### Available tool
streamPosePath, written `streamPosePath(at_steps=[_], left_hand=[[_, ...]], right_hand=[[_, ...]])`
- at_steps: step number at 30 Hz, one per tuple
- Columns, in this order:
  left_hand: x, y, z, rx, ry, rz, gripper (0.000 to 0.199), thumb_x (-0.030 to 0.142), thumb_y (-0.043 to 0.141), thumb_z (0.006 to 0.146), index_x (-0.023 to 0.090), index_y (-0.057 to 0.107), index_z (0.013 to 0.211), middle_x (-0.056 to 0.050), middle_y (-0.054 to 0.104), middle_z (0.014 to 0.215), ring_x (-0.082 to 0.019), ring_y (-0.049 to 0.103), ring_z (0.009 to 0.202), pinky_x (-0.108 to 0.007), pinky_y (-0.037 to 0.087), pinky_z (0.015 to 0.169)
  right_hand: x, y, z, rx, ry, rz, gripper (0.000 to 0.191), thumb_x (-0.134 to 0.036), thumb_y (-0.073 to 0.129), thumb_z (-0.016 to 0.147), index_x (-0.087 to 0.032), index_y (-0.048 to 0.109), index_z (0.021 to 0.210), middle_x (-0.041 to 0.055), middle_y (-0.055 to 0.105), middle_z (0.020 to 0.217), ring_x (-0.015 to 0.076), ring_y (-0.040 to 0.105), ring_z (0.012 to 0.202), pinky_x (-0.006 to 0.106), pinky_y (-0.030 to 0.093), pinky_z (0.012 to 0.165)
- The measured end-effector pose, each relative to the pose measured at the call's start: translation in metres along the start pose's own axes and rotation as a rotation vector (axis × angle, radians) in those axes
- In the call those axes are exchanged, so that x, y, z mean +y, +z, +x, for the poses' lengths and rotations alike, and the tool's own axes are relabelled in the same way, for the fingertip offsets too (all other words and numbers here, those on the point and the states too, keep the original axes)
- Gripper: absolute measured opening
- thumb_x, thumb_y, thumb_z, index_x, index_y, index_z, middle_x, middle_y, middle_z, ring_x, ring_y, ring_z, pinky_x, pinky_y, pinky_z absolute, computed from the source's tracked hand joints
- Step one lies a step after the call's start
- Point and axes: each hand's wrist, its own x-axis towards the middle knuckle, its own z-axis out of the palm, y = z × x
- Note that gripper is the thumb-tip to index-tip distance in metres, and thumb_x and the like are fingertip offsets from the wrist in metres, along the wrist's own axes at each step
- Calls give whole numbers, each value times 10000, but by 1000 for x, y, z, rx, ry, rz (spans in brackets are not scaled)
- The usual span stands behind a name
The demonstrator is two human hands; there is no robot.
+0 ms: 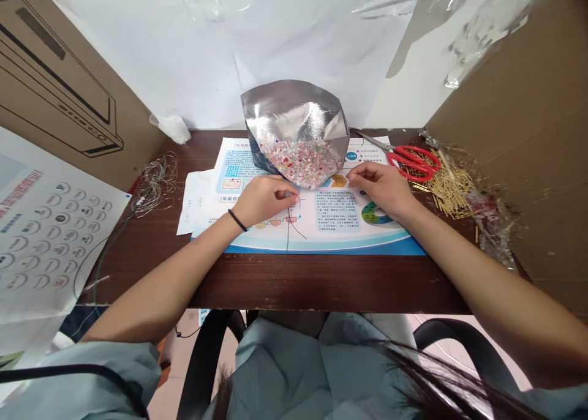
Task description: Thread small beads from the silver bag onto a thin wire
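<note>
My left hand (266, 199), with a black band on its wrist, pinches a thin dark thread (288, 242) between thumb and forefinger. The thread hangs down over the table edge, and a short end curls to the right. Just beyond the fingers stands a silver foil bag (291, 105), its mouth gaping towards me. Many small pink, red, white and clear beads (305, 163) lie inside it. Right of the bag, my right hand (379, 186) is closed with thumb and forefinger together, low over the printed sheet (331, 215). Whatever its fingertips hold is too small to make out.
Red-handled scissors (413, 161) lie at the back right, partly over a heap of thin gold-coloured sticks (448, 190). A tangle of clear line (158, 184) sits on the left. Cardboard walls (519, 132) flank the dark wooden table (340, 282). A crumpled white wad (174, 128) rests at the back left.
</note>
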Motion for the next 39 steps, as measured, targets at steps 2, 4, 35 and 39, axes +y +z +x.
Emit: streamPosePath(at_steps=[2, 4, 35, 39], left_hand=[[0, 2, 0, -14, 2, 22, 130, 282, 677, 769, 216, 778, 818, 13, 630, 630, -81, 489, 542, -221, 358, 545], [-1, 3, 1, -21, 2, 30, 134, 278, 679, 764, 218, 778, 830, 17, 625, 619, -82, 488, 536, -220, 362, 548], [11, 6, 16, 77, -159, 164, 132, 220, 634, 808, 157, 718, 728, -29, 623, 751, -121, 502, 661, -287, 358, 638], [28, 3, 10, 113, -208, -189, 118, 234, 614, 839, 148, 637, 762, -9, 595, 700, -93, 487, 618, -254, 387, 618]], right_hand=[[0, 0, 0, -5, -5, -13, 144, -360, 716, 789, -234, 660, 747, -2, 626, 673, 113, 484, 556, 295, 414, 542], [1, -1, 0, -10, -14, -19, 148, -366, 719, 791, -238, 658, 751, 0, 632, 689, 118, 494, 568, 297, 417, 553], [11, 2, 8, 13, -68, 154, 111, -294, 717, 750, -213, 647, 720, 10, 648, 698, 136, 579, 642, 335, 510, 644], [11, 4, 7, 68, -143, 143, 91, -273, 698, 764, -218, 642, 717, 9, 654, 714, 140, 587, 662, 347, 515, 686]])
